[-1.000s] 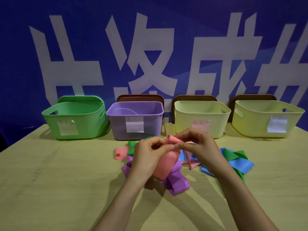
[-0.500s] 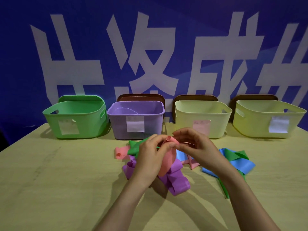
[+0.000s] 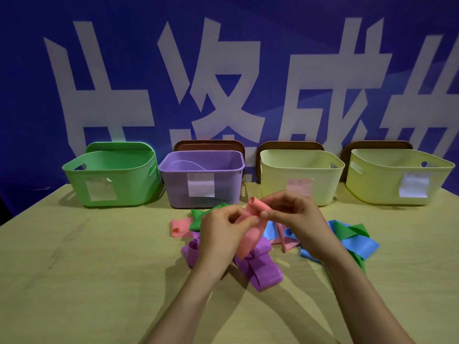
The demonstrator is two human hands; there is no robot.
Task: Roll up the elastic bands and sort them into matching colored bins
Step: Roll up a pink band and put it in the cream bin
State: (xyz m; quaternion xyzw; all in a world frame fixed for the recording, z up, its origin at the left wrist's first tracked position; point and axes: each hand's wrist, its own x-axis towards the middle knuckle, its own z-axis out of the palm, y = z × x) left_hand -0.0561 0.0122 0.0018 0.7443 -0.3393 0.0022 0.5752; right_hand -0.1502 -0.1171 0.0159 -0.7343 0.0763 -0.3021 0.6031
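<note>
Rolling underway: left hand [image 3: 223, 227] and right hand [image 3: 293, 214] both pinch the pink flat elastic band [image 3: 250, 234] above the counter [image 3: 87, 269], its top end curled. Next, I'd judge: tight turns, then the pink-labelled cream plastic bin [image 3: 298, 172].

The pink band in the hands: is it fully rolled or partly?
Partly: the pink band has a small roll at its top; the rest hangs loose.
</note>
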